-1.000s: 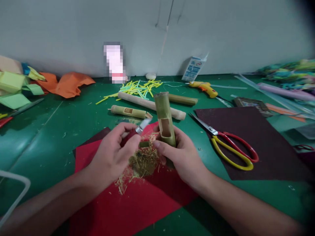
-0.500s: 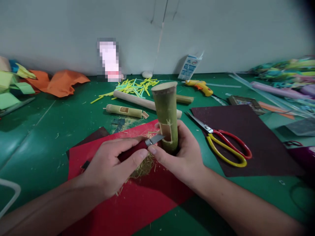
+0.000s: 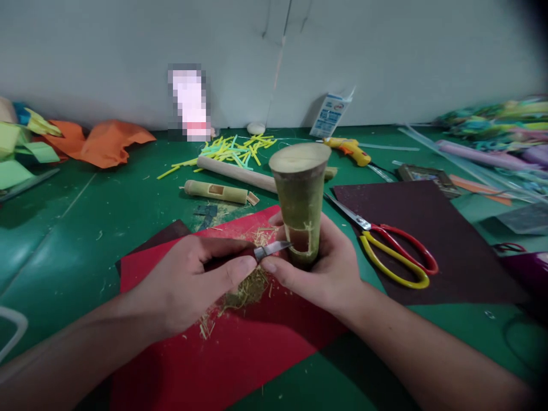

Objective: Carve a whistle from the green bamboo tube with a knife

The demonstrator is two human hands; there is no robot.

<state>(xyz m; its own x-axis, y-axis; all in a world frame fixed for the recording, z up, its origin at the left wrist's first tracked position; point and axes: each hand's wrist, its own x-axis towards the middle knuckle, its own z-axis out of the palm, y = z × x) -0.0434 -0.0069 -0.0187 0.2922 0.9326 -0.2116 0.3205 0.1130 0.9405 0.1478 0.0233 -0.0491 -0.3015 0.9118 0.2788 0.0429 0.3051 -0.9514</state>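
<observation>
My right hand (image 3: 325, 268) is wrapped round the lower part of a green bamboo tube (image 3: 299, 197), held nearly upright with its pale closed end on top. A squarish window (image 3: 299, 240) is cut in the tube's side near the bottom. My left hand (image 3: 192, 279) grips a carving knife (image 3: 274, 249), its handle mostly hidden in the fingers. The short blade points right, its tip at the window's left edge. My right thumb lies by the blade's base. Beneath the hands, bamboo shavings (image 3: 246, 294) lie on a red sheet (image 3: 265, 359).
Scissors (image 3: 385, 245) lie on a dark sheet (image 3: 462, 245) at right. Behind are a smaller notched bamboo piece (image 3: 199, 189), a wooden rod (image 3: 240, 174), yellow strips (image 3: 231, 151), a glue gun (image 3: 349, 151) and a carton (image 3: 331, 116). Orange paper (image 3: 115, 142) lies at left.
The bamboo tube has shifted right and tipped its top toward me, showing more of its end face. The knife blade has turned, lying flatter, and still reaches the window's edge.
</observation>
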